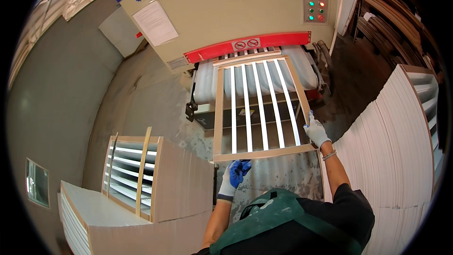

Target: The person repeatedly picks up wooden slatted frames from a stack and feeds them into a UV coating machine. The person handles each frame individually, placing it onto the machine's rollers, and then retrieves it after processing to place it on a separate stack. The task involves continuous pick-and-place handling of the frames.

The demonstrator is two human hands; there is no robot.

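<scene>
A flat slatted frame (218,113) with a tan border and several white slats extends from the machine's outfeed towards me. My right hand (317,132), in a white glove, is closed on its right side near the close corner, one finger lying along the border. Just below the frame's near edge is my left hand (237,175), palm up, in a white glove with a blue coating. Its fingers are loosely curled and apart, with nothing visible in them; whether they touch the edge is unclear. Another slatted frame (245,57) lies behind, partly under the red guard.
The beige machine (245,9) has a red guard bar (207,55), a mesh conveyor (205,85) and a lit control panel (315,1). Tall stacks of frames stand right (377,151) and left (181,184). Wooden strips (143,172) lean on the left stack.
</scene>
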